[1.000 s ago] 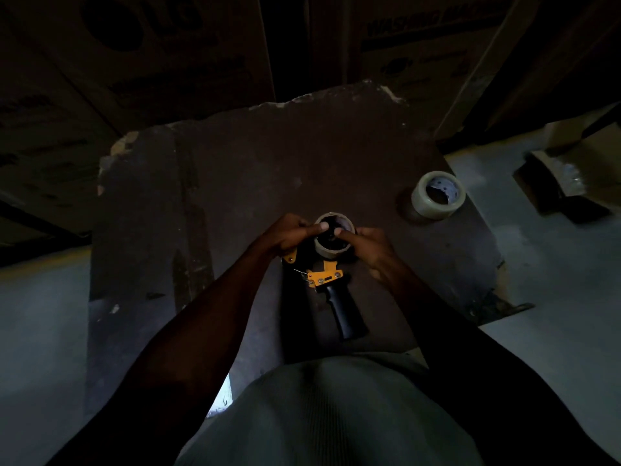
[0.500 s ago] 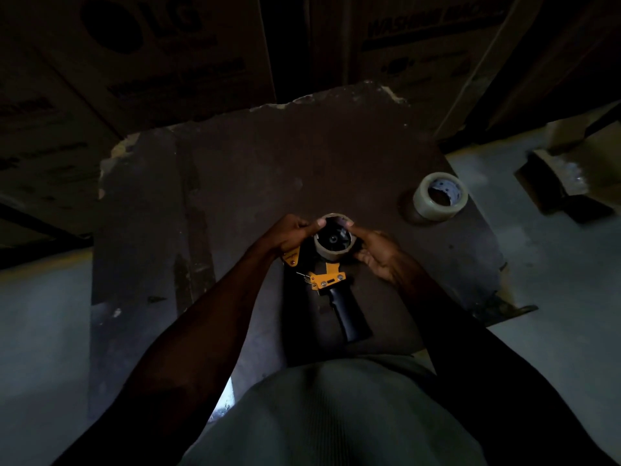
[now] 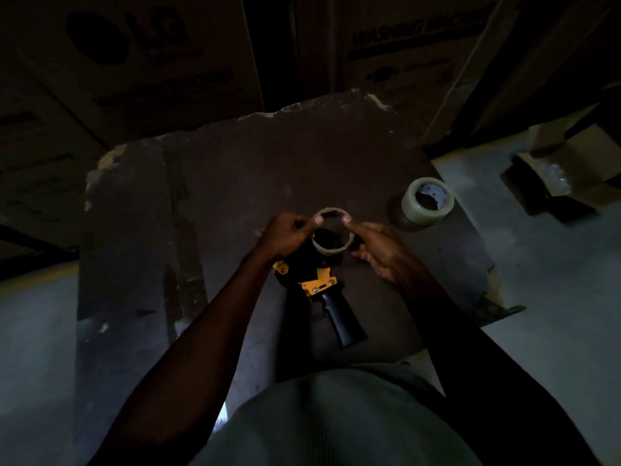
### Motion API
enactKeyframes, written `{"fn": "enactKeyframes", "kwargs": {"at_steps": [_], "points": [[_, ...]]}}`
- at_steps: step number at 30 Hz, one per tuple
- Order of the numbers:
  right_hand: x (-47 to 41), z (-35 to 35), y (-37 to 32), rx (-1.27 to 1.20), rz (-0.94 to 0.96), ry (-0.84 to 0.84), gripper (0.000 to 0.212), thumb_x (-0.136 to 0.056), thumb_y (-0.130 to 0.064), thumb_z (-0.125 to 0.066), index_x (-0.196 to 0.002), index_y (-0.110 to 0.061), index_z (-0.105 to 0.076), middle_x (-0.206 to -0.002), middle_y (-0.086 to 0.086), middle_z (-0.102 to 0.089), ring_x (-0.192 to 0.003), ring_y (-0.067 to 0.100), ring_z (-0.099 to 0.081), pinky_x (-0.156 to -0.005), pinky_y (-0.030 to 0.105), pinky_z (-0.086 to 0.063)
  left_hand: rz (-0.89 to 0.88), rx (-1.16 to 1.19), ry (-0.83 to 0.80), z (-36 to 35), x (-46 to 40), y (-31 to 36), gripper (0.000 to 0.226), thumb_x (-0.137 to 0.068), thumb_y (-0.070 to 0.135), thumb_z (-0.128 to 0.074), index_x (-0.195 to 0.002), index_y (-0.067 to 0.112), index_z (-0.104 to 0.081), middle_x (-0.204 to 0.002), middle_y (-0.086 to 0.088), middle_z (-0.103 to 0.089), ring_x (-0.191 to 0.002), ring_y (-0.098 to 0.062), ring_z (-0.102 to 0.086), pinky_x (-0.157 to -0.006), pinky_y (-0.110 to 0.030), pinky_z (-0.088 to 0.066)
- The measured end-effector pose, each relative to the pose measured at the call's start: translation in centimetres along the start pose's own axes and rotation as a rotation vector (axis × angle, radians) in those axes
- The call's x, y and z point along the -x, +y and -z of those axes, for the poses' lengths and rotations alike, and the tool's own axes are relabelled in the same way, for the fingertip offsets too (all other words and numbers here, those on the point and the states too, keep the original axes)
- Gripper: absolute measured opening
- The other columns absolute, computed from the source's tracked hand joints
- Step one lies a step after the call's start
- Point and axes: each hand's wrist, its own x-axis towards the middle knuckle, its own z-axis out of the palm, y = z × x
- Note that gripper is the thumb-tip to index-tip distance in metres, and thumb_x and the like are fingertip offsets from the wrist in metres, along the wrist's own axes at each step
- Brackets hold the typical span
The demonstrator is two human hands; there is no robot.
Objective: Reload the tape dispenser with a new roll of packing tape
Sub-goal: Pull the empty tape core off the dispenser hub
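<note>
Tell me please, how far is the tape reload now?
Done, it seems: the empty core is off the dispenser, which lies on the board. In hand: the left hand and right hand pinch that core by its rim above the dispenser. Left: put the core aside, then mount the new roll, untouched to the right.

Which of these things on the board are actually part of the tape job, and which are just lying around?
Part of the job:
- empty tape core, pinched by the left hand and right hand
- tape dispenser, lying on the board
- new tape roll, waiting to the right

Just lying about:
- big cardboard boxes behind
- open box on the floor
</note>
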Motion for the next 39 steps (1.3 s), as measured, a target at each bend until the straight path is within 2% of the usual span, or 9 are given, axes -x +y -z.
{"fn": "enactKeyframes", "kwargs": {"at_steps": [5,10,13,16,19,24,30,34,39], "points": [[1.5,2.0,-0.2,-0.06,0.046,-0.004,0.018,-0.088,-0.032,-0.07,-0.086,-0.014,-0.069,-0.091,0.012,-0.065,-0.077,0.017,-0.059,-0.07,0.028,-0.047,-0.026,0.046,0.027,-1.1,0.7,2.4,0.042,-0.091,0.046,-0.06,-0.056,0.023,-0.062,-0.041,0.018,-0.054,-0.04,0.01,-0.046,-0.047,-0.019,-0.038],[3.3,4.6,-0.1,-0.091,0.064,0.035,0.023,-0.091,-0.03,-0.068,-0.1,-0.01,-0.07,-0.096,0.009,-0.072,-0.081,0.016,-0.067,-0.072,0.027,-0.051,-0.038,0.121,0.052,-4.2,1.4,4.1,0.037,-0.088,0.051,-0.061,-0.081,0.018,-0.077,-0.074,0.004,-0.075,-0.074,-0.01,-0.07,-0.07,-0.037,-0.056],[4.4,6.7,0.3,-0.105,0.072,0.075,0.031,-0.093,-0.029,-0.065,-0.113,-0.006,-0.069,-0.097,0.006,-0.075,-0.084,0.014,-0.071,-0.073,0.025,-0.054,-0.048,0.113,0.049,-6.7,1.9,5.3,0.036,-0.088,0.053,-0.06,-0.092,0.022,-0.078,-0.083,0.006,-0.075,-0.076,-0.004,-0.067,-0.071,-0.029,-0.054],[5.5,8.8,0.8,-0.124,0.065,0.14,0.022,-0.093,-0.028,-0.066,-0.104,-0.01,-0.069,-0.091,0.005,-0.075,-0.082,0.015,-0.07,-0.078,0.029,-0.054,-0.062,0.176,0.021,-9.3,2.6,6.7,0.024,-0.092,0.042,-0.061,-0.094,0.023,-0.077,-0.08,0.01,-0.073,-0.07,0.008,-0.062,-0.072,-0.021,-0.055],[6.2,11.3,1.4,-0.101,0.048,0.215,0.014,-0.093,-0.027,-0.066,-0.095,-0.014,-0.068,-0.086,0.003,-0.07,-0.08,0.015,-0.067,-0.079,0.03,-0.055,-0.073,0.219,-0.034,-12.0,2.8,7.2,0.018,-0.093,0.035,-0.061,-0.086,0.026,-0.075,-0.083,0.007,-0.073,-0.078,-0.001,-0.064,-0.082,-0.035,-0.055],[7.2,15.4,2.9,-0.074,0.015,0.336,0.014,-0.091,-0.026,-0.069,-0.087,-0.012,-0.068,-0.084,0.007,-0.064,-0.087,0.022,-0.063,-0.089,0.04,-0.056,-0.064,0.198,-0.051,-14.6,3.5,7.1,0.033,-0.094,0.036,-0.059,-0.086,0.006,-0.072,-0.077,-0.001,-0.068,-0.07,-0.008,-0.056,-0.068,-0.032,-0.048],[8.3,19.8,5.0,0.056,0.006,0.452,0.013,-0.095,-0.017,-0.062,-0.1,-0.005,-0.063,-0.078,0.006,-0.062,-0.069,0.019,-0.062,-0.067,0.03,-0.056,-0.049,0.236,0.023,-14.2,5.3,5.4,0.026,-0.095,0.029,-0.061,-0.087,0.006,-0.072,-0.079,-0.002,-0.067,-0.073,-0.007,-0.059,-0.07,-0.031,-0.05],[9.1,23.2,7.5,0.201,0.118,0.534,0.005,-0.087,0.001,-0.069,-0.089,0.002,-0.074,-0.065,0.003,-0.071,-0.053,0.012,-0.066,-0.055,0.032,-0.053,0.004,0.254,0.081,-13.8,6.4,4.5,0.01,-0.094,0.026,-0.061,-0.093,0.021,-0.07,-0.077,0.007,-0.068,-0.057,0.012,-0.056,-0.06,-0.015,-0.046],[9.3,24.2,8.6,0.373,0.126,0.644,0.004,-0.085,-0.006,-0.074,-0.083,-0.003,-0.075,-0.064,0.002,-0.067,-0.058,0.008,-0.068,-0.05,0.02,-0.051,0.014,0.261,0.132,-13.3,7.4,2.9,0.01,-0.093,0.029,-0.062,-0.089,0.027,-0.071,-0.079,0.008,-0.07,-0.072,-0.004,-0.063,-0.073,-0.031,-0.051]]}}
